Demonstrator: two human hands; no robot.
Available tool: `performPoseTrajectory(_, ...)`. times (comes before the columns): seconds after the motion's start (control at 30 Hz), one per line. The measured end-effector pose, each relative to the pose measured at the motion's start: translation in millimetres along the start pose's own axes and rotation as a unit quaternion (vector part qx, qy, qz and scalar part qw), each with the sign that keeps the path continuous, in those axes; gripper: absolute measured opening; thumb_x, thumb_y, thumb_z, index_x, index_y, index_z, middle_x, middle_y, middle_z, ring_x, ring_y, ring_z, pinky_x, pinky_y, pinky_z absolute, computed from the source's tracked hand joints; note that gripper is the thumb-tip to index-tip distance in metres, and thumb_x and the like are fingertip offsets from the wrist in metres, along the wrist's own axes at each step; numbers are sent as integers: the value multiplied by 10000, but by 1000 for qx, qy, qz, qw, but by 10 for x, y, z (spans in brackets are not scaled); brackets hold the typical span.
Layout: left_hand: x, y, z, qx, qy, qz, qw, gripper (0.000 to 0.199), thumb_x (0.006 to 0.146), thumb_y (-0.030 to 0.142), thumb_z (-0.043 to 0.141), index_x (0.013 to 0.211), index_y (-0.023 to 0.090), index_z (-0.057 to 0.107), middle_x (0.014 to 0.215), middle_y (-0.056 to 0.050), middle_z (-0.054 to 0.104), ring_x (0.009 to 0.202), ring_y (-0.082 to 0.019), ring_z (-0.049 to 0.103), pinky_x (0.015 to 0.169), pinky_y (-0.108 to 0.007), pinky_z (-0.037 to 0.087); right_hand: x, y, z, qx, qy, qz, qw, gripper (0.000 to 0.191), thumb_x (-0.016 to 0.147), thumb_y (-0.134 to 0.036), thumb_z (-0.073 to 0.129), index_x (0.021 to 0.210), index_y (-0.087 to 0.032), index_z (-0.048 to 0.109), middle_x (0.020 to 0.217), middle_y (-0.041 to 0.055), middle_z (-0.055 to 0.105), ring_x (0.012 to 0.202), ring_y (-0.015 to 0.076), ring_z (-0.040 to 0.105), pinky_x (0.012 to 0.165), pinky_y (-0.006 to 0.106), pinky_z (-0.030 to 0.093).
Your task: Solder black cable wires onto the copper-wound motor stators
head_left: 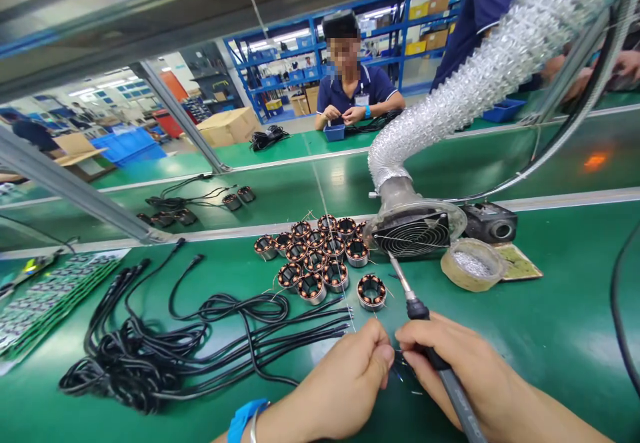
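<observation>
My right hand [465, 356] is closed round a soldering iron [417, 308], its metal tip pointing up and away toward the fan. Close beside it, my left hand [350, 380] is closed in a pinch. Thin wires [399, 371] show between the fingertips of both hands, partly hidden by the left thumb. One stator with copper windings [371, 292] stands just beyond my hands. Several more stators [315, 260] are grouped behind it. Black cables [240, 353] lie to the left, their stripped ends near my left hand. A thin strand [320, 186] hangs down toward that hand.
A fume fan [417, 235] with a silver duct [450, 103] stands behind the iron. Right of it are a round tub [473, 264], a sponge tray [520, 263] and a black iron holder [490, 222]. Circuit boards [55, 296] lie far left. A co-worker [357, 93] sits opposite.
</observation>
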State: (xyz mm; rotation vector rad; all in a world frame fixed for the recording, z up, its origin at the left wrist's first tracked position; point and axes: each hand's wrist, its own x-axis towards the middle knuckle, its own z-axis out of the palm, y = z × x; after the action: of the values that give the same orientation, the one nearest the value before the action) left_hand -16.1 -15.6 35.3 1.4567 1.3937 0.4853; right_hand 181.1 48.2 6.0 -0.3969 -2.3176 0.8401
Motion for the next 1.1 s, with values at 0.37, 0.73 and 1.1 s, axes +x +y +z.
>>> performPoseTrajectory(0.37,171,-97,146,-357,-9,-80,931,453,772,601,634,744,225,383,488,137,274,408,-45,134,409,-223,93,32,-31,54,-59,95,-20,994,260,933,-29,486,1131,-184,551,871,22,647,704,136,563,639,244,505)
performPoseTrajectory(0.73,281,-169,149,-279,58,-39,958,252,828,409,524,712,209,424,508,128,269,403,-40,153,419,-202,135,-230,-226,-386,-164,161,79,970,288,957,-253,529,1232,-264,614,863,-1,696,684,125,674,537,178,533)
performPoseTrajectory(1.1,327,-172,149,-289,52,-55,954,205,790,370,530,702,208,439,500,127,275,406,-46,153,433,-201,158,-214,-245,-301,-129,211,111,963,128,890,-195,559,960,-266,638,809,-29,721,676,144,700,541,183,538)
